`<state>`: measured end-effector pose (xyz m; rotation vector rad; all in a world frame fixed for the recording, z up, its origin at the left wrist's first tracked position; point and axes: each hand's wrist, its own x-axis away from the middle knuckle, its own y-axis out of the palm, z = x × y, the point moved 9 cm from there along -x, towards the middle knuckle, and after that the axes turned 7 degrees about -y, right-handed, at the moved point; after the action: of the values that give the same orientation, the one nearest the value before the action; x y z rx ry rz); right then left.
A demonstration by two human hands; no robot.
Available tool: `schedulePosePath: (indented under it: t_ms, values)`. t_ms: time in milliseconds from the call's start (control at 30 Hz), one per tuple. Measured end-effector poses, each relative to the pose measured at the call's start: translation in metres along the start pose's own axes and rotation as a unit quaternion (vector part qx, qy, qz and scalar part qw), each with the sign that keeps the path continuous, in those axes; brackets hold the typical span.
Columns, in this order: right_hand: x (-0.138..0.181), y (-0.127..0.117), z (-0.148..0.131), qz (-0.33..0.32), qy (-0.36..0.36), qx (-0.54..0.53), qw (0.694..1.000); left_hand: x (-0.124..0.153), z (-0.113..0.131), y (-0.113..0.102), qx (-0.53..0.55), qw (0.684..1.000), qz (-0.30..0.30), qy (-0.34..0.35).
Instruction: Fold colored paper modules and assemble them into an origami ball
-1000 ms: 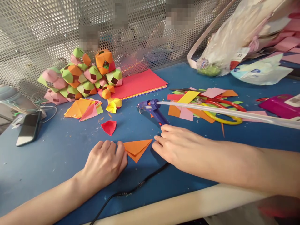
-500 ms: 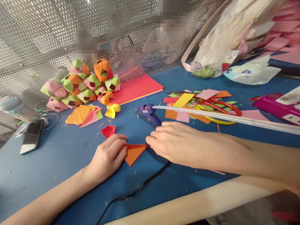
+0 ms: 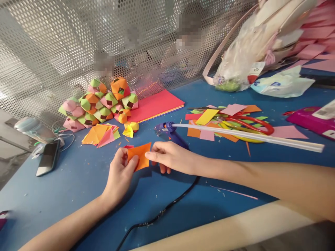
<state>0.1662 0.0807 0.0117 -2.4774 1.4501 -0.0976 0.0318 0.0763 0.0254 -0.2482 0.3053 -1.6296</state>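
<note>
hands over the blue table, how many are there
2: the left hand grips the left side of the orange paper; the right hand has its thumb at the right edge. No others show there.

Head camera, single view: worn on the person's head, aimed forward and down over a blue table [image 3: 52, 195]. The left hand [image 3: 120, 174] and right hand [image 3: 171, 157] are framed at close range, near mid-picture. A perforated screen [image 3: 151, 66] is taken in beyond (its foot seen slanting upward to the right).
</note>
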Motion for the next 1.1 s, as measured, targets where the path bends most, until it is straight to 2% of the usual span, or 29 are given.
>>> schedulePosePath:
  t_ms: [133,300,433,667,1100]
  values:
    - [-0.001,0.0,-0.001,0.017,-0.008,0.04,0.999,0.003,-0.008,0.009,0.117,0.991,-0.038,-0.057]
    - [-0.001,-0.008,-0.004,0.057,-0.04,0.064,0.996,0.007,-0.019,0.022,0.258,0.954,-0.074,-0.13]
    - [-0.003,-0.011,-0.001,0.083,-0.056,0.056,0.993,0.005,-0.023,0.027,0.319,0.933,-0.076,-0.148]
    - [-0.002,-0.008,-0.002,0.098,-0.086,0.069,0.989,0.004,-0.027,0.03,0.366,0.914,-0.09,-0.148]
    - [-0.003,-0.001,0.002,0.083,-0.069,-0.03,0.994,0.007,-0.028,0.033,0.361,0.915,-0.114,-0.138]
